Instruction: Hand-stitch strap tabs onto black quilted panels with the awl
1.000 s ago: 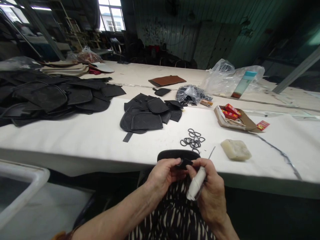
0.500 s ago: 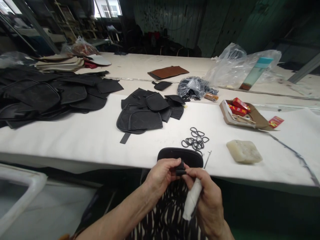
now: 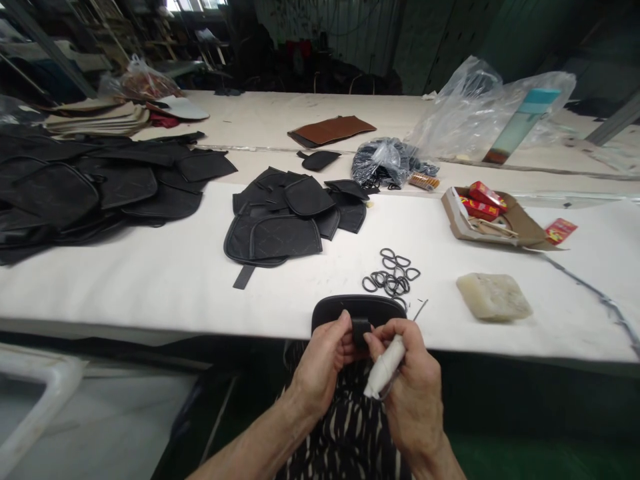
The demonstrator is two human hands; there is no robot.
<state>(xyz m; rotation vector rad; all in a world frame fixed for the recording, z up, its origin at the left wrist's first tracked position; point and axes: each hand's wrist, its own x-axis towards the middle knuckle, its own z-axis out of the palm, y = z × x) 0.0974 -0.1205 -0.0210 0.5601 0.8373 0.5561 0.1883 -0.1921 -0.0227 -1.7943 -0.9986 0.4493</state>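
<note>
Hold the black strap (image 3: 361, 329) square over the black piece (image 3: 327, 307) by the table (image 3: 270, 313) edge: your left hand's (image 3: 320, 360) fingers pinch closed on it; your right hand (image 3: 414, 375), curled around the white-handled tool (image 3: 386, 365), should angle its tip away.

Dim ribbed wall (image 3: 370, 33) behind, bright window (image 3: 196, 5), green floor (image 3: 530, 457).

No txt legible for sure. Two red pkts (image 3: 487, 195) in the cardbd box (image 3: 453, 215), R side of tabletop (image 3: 280, 300), carry yellowish/pale print, but too sm. & blurry to read: no brand, no nos. to make out. Red card (image 3: 561, 231) just beside box's open flap has yellowish/pale marks too; same prob., can't tell if letters, logo or pic.
</note>
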